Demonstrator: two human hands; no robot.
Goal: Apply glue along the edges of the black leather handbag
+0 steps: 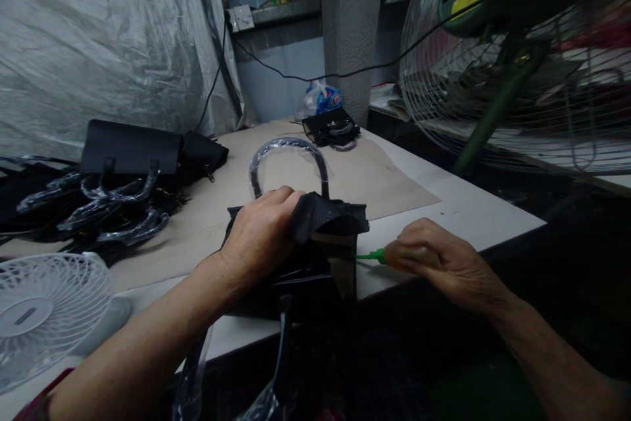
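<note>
A black handbag (296,286) lies at the table's near edge, one plastic-wrapped handle (288,143) standing up behind it and another hanging down in front. My left hand (269,227) is closed on a black flap of lining (320,214) at the bag's opening, its fingertips partly hidden. Just right of the bag, my right hand (438,257) grips a small glue bottle (401,255) with amber contents and a green nozzle. The nozzle tip points left and reaches the bag's side edge; whether it touches I cannot tell.
Black handbags (131,152) with wrapped handles are piled at left, behind a small white fan (49,316). Another black bag (330,127) lies at the table's far end. A large green caged fan (513,66) stands at right. Brown card (379,171) covers part of the white tabletop.
</note>
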